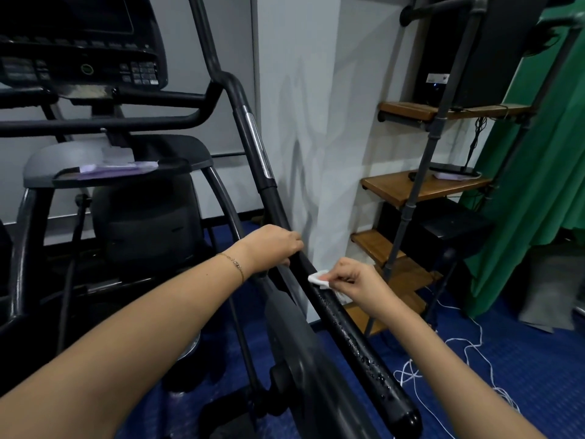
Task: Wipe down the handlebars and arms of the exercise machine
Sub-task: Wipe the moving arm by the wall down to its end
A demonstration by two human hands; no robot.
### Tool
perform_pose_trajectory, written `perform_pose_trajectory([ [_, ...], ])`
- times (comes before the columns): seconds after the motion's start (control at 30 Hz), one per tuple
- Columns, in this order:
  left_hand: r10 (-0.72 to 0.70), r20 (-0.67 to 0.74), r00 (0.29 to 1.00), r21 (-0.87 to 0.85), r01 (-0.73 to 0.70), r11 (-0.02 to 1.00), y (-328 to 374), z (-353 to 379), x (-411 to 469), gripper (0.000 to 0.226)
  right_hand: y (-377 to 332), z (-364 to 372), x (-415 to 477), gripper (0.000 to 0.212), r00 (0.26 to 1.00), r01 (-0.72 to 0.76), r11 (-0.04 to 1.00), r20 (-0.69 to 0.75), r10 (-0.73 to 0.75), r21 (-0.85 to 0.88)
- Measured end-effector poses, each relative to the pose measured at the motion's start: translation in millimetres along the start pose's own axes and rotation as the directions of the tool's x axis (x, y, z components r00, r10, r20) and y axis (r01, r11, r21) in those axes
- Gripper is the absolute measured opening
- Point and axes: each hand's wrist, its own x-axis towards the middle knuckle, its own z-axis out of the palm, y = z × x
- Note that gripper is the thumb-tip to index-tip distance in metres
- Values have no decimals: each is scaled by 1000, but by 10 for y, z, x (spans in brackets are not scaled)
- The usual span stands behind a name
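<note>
The left hand (272,245) grips the long black wet handlebar (354,337), which slants from far left to near right. Just nearer, the right hand (354,280) pinches a small white wipe (318,278) onto the bar's top edge. Bare bar runs on to its rounded near end.

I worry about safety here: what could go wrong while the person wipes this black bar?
1. Drops sit on the bar below the wipe; the left hand, which grips the bar higher up, might slip if it moves there.
2. The right hand only pinches the small wipe, so it may drop it or leave water behind.
3. A loose white cord lies on the floor nearby; a foot could catch it.
</note>
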Motion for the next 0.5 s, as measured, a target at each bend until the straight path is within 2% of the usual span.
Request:
perform_pose_trajectory([
  [0.17, -33, -6, 999, -37, 32, 999, 56, -59, -67, 34, -172, 42, 88, 13, 999, -41, 996, -8, 40, -84],
  [0.3, 29, -69, 997, -79, -35, 996, 141, -62, -160, 39, -183, -123, -163, 11, 997, -64, 997, 47, 66, -38],
  [0.33, 48, -99, 994, -81, -56, 995, 171, -67, -185, 38, -194, -165, -195, 12, 997, -68, 997, 31, 69, -27],
  [0.43, 76, -164, 983, -102, -94, 990, 236, -54, -217, 33, -264, -258, -168, 15, 988, -78, 997, -133, 79, 13],
  [0.5, 61, -179, 982, -129, -85, 988, 258, -40, -231, 30, -306, -250, -180, 16, 986, -108, 994, -128, 108, 9],
])
